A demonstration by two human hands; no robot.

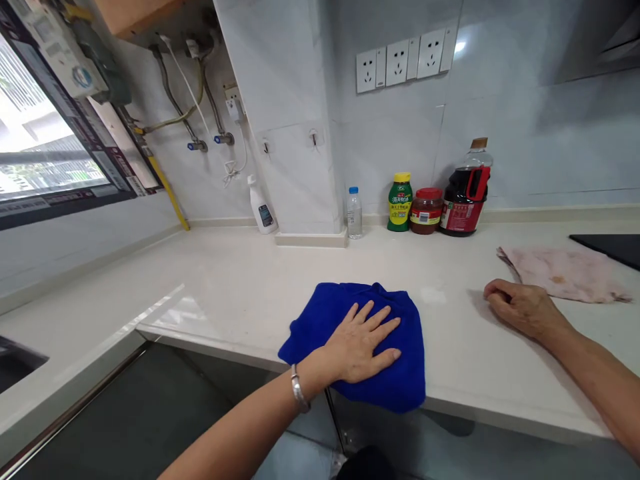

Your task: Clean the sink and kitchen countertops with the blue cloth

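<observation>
A blue cloth (320,320) lies spread on the white countertop (450,360), with its near edge hanging over the front. Pressed flat on top of it is my left hand (361,343), fingers spread, with a silver bracelet on the wrist. My right hand (520,307) rests on the counter to the right, its fingers curled into a loose fist, with nothing showing in it. Beside and just behind that hand lies a folded pale pink cloth (565,270) with a brownish stain.
Along the wall stand a white spray bottle (260,208), a clear bottle (355,217), a green bottle (400,203), a red-lidded jar (426,212) and a large dark sauce bottle (463,200). A pillar (300,180) juts out. A sink (17,363) edge shows left, a black panel (613,247) right.
</observation>
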